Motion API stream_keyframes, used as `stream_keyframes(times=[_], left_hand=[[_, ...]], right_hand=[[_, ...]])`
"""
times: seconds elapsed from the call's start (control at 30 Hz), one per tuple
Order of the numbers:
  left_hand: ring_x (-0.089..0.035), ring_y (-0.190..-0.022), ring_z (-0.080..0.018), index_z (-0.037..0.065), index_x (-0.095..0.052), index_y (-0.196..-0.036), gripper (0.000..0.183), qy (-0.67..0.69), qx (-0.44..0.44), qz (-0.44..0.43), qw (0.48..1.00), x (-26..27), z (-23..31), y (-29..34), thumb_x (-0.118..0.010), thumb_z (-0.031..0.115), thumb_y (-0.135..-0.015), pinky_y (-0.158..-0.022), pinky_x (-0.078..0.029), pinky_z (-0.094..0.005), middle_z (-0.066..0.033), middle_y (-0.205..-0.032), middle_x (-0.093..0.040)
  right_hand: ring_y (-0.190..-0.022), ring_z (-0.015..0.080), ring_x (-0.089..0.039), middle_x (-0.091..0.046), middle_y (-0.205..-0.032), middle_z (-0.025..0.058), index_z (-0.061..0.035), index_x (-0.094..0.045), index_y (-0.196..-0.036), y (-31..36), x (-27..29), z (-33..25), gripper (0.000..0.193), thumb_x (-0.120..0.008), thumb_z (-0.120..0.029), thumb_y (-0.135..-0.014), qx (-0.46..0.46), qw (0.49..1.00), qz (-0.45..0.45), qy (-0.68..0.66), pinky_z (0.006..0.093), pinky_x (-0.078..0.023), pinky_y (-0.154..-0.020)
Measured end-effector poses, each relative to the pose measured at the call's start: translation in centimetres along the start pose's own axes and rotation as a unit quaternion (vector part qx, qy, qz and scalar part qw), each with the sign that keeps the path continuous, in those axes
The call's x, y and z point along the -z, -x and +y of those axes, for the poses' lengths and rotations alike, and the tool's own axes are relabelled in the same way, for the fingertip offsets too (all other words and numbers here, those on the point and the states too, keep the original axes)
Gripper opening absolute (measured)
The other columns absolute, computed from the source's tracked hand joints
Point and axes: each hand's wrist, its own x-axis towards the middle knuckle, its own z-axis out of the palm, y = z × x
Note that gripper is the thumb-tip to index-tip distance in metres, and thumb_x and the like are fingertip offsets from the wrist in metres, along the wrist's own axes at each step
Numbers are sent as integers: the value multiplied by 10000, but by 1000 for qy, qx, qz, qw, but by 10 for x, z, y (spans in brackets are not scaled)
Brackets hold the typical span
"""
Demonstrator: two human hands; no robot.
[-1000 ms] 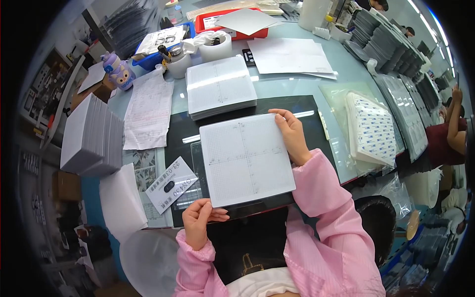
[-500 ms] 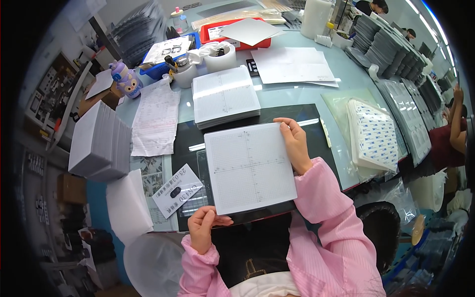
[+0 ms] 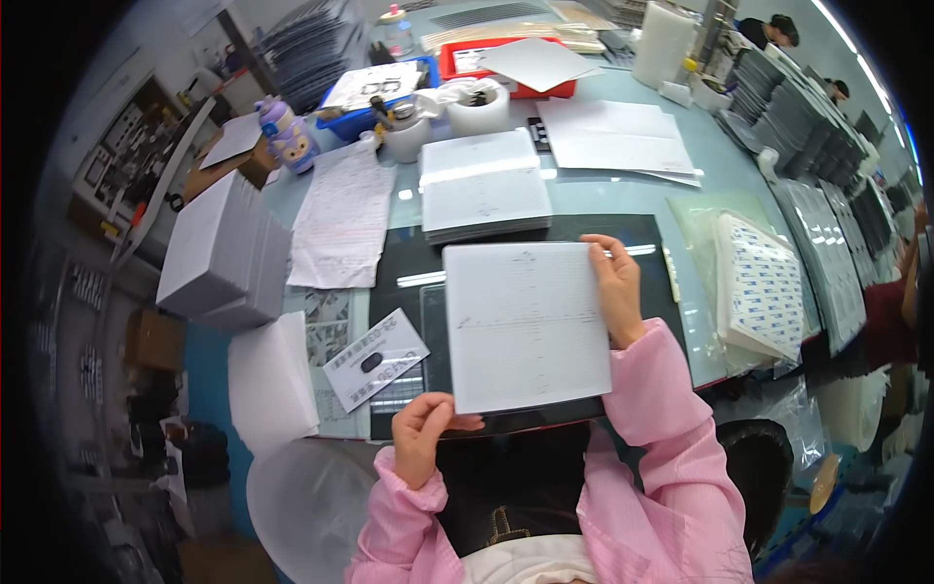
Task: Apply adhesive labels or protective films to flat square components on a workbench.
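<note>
Between my hands, above the black mat (image 3: 399, 253), is a white square sheet (image 3: 530, 336) printed with a fine grid and two crossing axes. My left hand (image 3: 425, 436) pinches its lower left corner, fingers partly under it. At its upper right edge, my right hand (image 3: 617, 290) grips with the thumb on top; the other fingers are partly hidden. A stack of similar grid-printed sheets (image 3: 484, 180) lies just beyond. Left of the held sheet, a white card with a dark oval mark (image 3: 377, 360) rests at an angle on the table.
Tall stacks of white sheets (image 3: 219, 248) stand at the left, near a handwritten paper (image 3: 341, 219). A blue bin (image 3: 355, 119) and a red bin (image 3: 506, 68) sit at the back. On the right are blue-patterned white sheets (image 3: 761, 282) and grey trays (image 3: 812, 263). A clear bin (image 3: 302, 506) stands below left.
The view has swung so that the whole scene appears shifted to the right. Both hands keep hold of the grid sheet, which looks slightly turned.
</note>
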Motion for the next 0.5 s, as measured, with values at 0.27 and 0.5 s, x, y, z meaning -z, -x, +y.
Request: stream_keyframes(times=[0.27, 0.5], left_hand=[[-709, -936, -184, -17, -593, -1115, 99, 23, -39, -116, 992, 0, 9, -3, -531, 34, -1056, -886, -581, -332, -112, -1001, -707], [-679, -975, -176, -13, -588, -1114, 141, -14, -211, -116, 971, -42, 7, -4, -517, -55, -999, -895, -529, -309, -132, -1095, -697]], right_hand=[[-817, 64, -608, -697, -949, 45, -15, -660, -1185, -1, 3, 3, 249, -528, -199, -1081, 10, 1000, 12, 19, 220, -495, -726], [-808, 64, -590, -678, -931, 31, -2, -652, -1163, -5, 3, 19, 286, -485, -225, -1094, -33, 998, -44, 16, 220, -489, -734]])
